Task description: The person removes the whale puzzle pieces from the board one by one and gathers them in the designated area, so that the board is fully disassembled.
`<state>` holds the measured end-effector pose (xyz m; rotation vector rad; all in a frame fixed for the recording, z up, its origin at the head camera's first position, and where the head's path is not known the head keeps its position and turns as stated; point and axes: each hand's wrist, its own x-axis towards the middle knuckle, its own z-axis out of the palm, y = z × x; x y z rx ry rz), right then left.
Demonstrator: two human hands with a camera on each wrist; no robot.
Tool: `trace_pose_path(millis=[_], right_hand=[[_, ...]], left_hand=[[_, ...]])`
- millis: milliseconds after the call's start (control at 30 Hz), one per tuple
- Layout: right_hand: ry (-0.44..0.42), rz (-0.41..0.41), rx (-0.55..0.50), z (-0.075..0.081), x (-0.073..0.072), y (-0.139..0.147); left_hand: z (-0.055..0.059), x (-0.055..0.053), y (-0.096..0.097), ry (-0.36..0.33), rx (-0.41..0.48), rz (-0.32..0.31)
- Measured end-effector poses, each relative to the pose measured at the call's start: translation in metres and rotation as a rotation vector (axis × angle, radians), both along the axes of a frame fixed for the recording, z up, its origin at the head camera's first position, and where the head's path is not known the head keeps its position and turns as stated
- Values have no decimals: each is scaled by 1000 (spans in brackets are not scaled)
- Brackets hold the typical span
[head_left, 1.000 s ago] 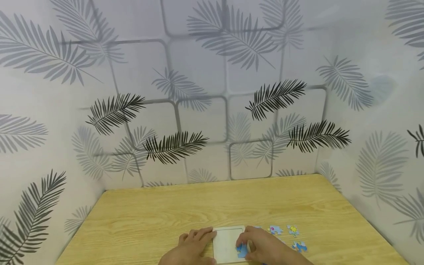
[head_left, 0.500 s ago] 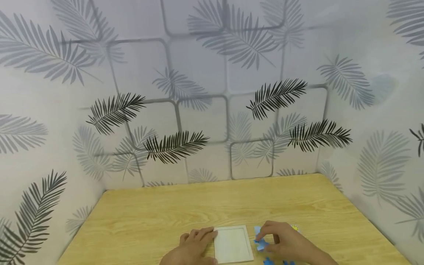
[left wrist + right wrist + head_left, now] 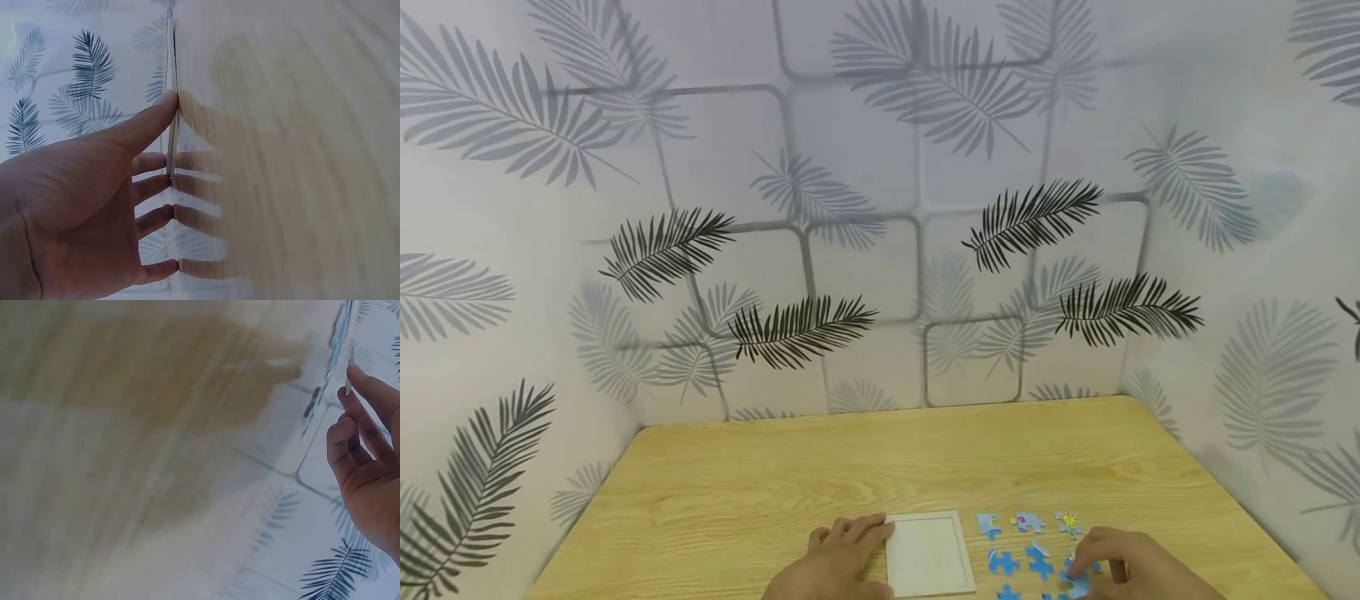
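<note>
In the head view a white square puzzle tray point(image 3: 928, 554) lies flat, its pale floor showing. My left hand point(image 3: 833, 560) rests at the tray's left side, fingers spread and the thumb near its lower corner; the left wrist view shows the thumb point(image 3: 164, 103) touching the thin tray edge. My right hand point(image 3: 1127, 565) is over the right end of the loose pieces, pinching a blue jigsaw piece point(image 3: 1078, 587) between thumb and fingers. Edge-on, that piece point(image 3: 349, 378) appears as a thin sliver in the right wrist view. My right hand partly covers other pieces beneath it.
Several loose jigsaw pieces lie in rough rows right of the tray, among them one with a yellow flower point(image 3: 1067, 522), one with a pink spiral point(image 3: 1028, 522) and a blue one point(image 3: 1003, 562). Patterned walls stand behind the wooden table point(image 3: 820, 467) and at its sides.
My right hand has carried the blue jigsaw piece rightward, from over the tray, past the nearer loose pieces, to the far right of the rows. My left hand has stayed at the tray.
</note>
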<state>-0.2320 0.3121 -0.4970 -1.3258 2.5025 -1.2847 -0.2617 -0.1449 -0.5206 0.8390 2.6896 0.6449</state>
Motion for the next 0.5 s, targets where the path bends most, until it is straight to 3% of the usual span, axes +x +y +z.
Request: trace_pose_path(millis=[500], right_hand=[[7,49,-27,-15,5,28]], left_hand=[[0,-2,3,-7,-48,29]])
